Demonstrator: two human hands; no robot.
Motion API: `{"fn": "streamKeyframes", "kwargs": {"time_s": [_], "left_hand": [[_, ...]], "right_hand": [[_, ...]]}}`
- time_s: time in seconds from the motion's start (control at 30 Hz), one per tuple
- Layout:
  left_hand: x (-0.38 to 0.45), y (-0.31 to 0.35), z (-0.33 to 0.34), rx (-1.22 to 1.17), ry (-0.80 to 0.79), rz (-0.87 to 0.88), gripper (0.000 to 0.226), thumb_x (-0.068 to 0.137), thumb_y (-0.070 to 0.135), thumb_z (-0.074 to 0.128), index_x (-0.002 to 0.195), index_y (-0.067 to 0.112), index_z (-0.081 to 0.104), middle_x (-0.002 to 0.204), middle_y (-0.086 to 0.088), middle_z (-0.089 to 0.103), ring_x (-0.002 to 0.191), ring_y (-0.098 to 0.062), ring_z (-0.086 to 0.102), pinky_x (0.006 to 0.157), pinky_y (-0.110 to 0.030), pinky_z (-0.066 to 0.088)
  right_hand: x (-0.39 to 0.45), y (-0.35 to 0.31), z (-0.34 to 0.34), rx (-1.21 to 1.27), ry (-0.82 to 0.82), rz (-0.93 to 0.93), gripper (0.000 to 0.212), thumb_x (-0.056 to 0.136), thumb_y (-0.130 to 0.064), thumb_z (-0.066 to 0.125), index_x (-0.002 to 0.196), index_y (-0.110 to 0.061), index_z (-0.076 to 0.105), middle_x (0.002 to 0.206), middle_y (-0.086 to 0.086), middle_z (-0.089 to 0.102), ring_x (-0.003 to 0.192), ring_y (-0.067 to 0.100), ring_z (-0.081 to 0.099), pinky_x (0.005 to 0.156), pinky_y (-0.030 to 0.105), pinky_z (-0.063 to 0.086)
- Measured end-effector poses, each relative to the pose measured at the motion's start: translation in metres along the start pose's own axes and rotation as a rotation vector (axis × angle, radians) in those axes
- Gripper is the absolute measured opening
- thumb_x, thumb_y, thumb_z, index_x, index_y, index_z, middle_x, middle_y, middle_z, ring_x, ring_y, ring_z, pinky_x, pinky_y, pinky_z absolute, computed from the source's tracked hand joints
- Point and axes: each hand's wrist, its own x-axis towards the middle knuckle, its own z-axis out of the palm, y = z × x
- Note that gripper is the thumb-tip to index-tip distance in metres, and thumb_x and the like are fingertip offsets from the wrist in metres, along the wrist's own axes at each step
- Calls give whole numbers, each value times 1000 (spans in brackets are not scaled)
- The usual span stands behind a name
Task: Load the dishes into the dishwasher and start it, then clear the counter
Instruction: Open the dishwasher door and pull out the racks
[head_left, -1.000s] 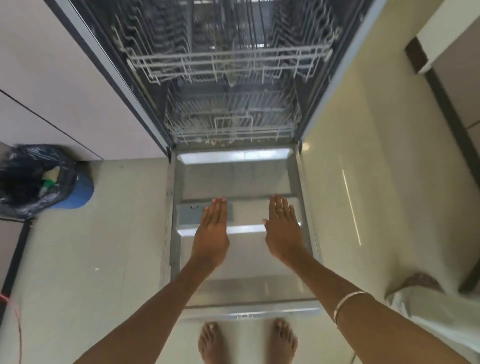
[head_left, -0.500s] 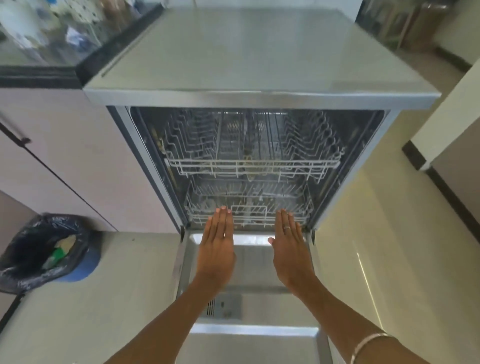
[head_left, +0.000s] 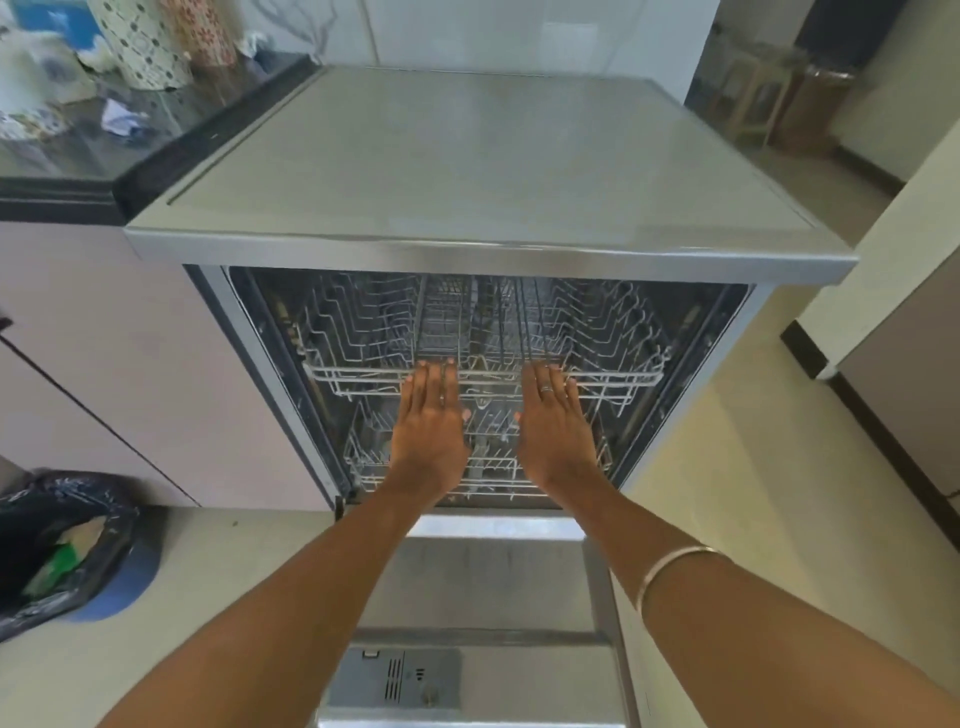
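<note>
Left hand and right hand — flat, fingers extended — reach upper rack.

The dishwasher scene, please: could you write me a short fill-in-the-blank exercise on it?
1. The dishwasher door is folded down and ____.
2. Both hands, the left hand and the right hand, reach toward the front rail of the ____ rack.
3. Neither rack holds any ____.
4. A bracelet sits on the ____ forearm.

Missing words: open; upper; dishes; right
</note>
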Motion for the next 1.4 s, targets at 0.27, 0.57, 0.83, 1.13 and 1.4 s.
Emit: {"fn": "streamKeyframes", "kwargs": {"time_s": [0.27,0.57,0.83,1.13,1.4], "left_hand": [[20,-5,-19,10,38,-38,47,87,3,65,131,7,49,119,-9,60,115,-26,54,100,-34,48],[3,3,-28,-27,-32,-71,30,91,0,60,120,5,54,112,-9,60,105,-25,56,98,-35,49],[-50,2,-23,134,-23,-47,30,95,29,58,119,10,60,113,-7,66,106,-23,60,98,-35,50],[-104,1,-31,36,-32,-24,26,91,23,53,112,12,66,108,-8,69,104,-26,60,94,-38,49],[-160,11,-26,-66,65,-49,47,100,43,44,74,12,69,72,-9,72,83,-30,67,97,-45,47]], "right_hand": [[29,-4,-24,-116,-148,33,64,88,-6,57,148,-10,32,140,17,49,137,31,40,123,43,19],[17,-14,-39,-200,-271,14,56,89,-6,58,142,-7,40,115,13,64,111,26,61,114,43,36],[-37,-23,-38,-240,-279,-5,38,91,-6,53,128,-4,51,117,14,63,113,31,60,105,47,46],[-84,-33,-65,-145,-311,11,30,96,-27,50,118,-10,60,114,9,65,109,29,62,89,37,48],[-144,-30,-77,89,-293,153,42,101,-47,40,106,-23,74,96,9,72,94,29,68,82,35,52]]}}
